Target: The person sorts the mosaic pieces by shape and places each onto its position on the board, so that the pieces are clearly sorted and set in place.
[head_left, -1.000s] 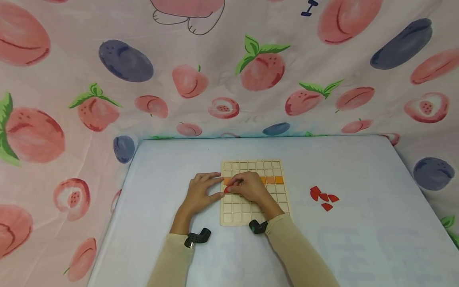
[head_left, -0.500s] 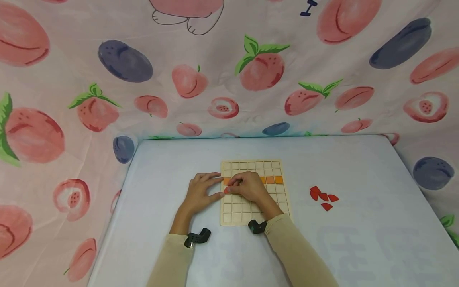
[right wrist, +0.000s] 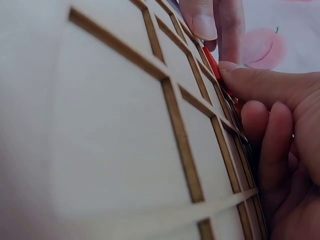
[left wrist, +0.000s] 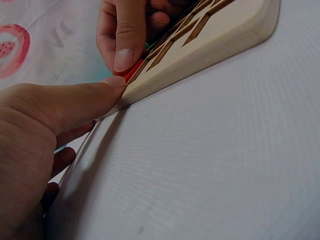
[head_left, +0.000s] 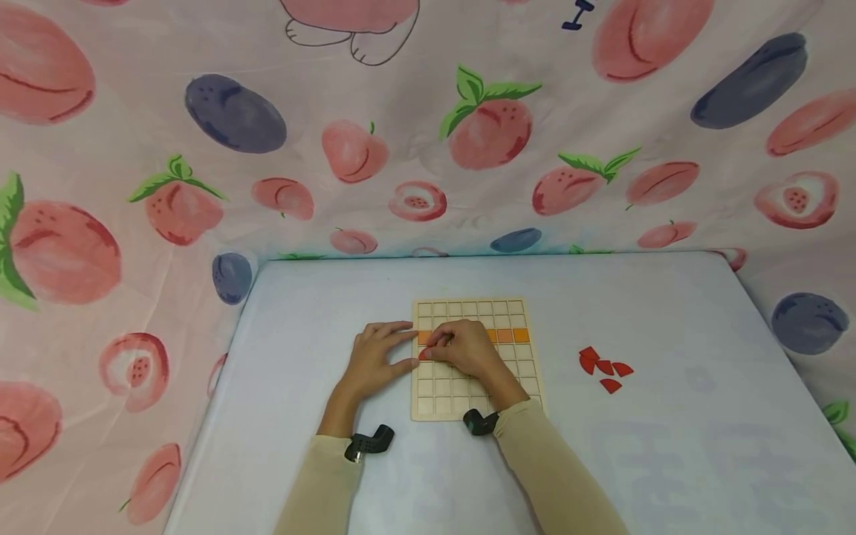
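Observation:
A light wooden grid board (head_left: 443,388) lies in the middle of the table. My right hand (head_left: 468,348) bends over it, thumb and fingertips pinching a small red fan-shaped piece (head_left: 424,354) at a square in the leftmost column. In the right wrist view, a red edge (right wrist: 211,61) shows between the fingertips; much of the piece is covered. My left hand (head_left: 372,359) lies at the board's left side with fingers spread, its thumb tip (left wrist: 114,82) right at the board edge beside the red piece. Orange square tiles (head_left: 520,336) fill the row just above, partly hidden by the right hand.
To the right of the board lie several loose red fan-shaped pieces (head_left: 605,367). The white table (head_left: 307,297) meets a fruit-patterned cloth (head_left: 414,96) at its back and sides. A black wrist device sits on each sleeve's end.

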A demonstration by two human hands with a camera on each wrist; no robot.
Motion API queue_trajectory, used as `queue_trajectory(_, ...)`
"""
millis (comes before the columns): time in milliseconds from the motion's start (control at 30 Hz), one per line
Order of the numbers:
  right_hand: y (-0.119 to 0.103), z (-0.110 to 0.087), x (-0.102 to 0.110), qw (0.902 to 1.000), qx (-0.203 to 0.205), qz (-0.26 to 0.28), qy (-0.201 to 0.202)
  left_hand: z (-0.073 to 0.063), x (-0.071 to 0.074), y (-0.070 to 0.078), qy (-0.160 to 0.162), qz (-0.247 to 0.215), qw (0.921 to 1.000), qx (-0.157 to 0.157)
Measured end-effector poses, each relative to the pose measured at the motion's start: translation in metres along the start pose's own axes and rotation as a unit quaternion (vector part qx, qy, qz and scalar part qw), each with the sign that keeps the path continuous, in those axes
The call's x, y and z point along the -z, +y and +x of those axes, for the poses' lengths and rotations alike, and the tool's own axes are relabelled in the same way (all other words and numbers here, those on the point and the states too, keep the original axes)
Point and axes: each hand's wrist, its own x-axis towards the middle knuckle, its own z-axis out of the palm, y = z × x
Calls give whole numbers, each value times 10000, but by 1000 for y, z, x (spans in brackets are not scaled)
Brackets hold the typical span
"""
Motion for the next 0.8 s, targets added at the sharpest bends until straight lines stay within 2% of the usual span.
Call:
queue_trajectory(167, 3, -2, 5, 9994, -64, 309, -168, 1, -1, 1, 24, 4, 10000, -34)
queue_trajectory(333, 11, -8, 17, 9928, -142, 1093, -475, 0, -1, 1, 56, 54, 10000, -46)
queue_trajectory(433, 16, -14, 31, 9893, -210, 1358, -497, 0, -1, 2, 46, 82, 10000, -14)
queue_trajectory(500, 19, -18, 43, 9903, -201, 1313, -420, 0, 0, 2, 6, 91, 10000, 34)
queue_trajectory(800, 35, -44, 107, 9985, -258, 471, 76, 0, 0, 3, -70, 52, 9999, 148)
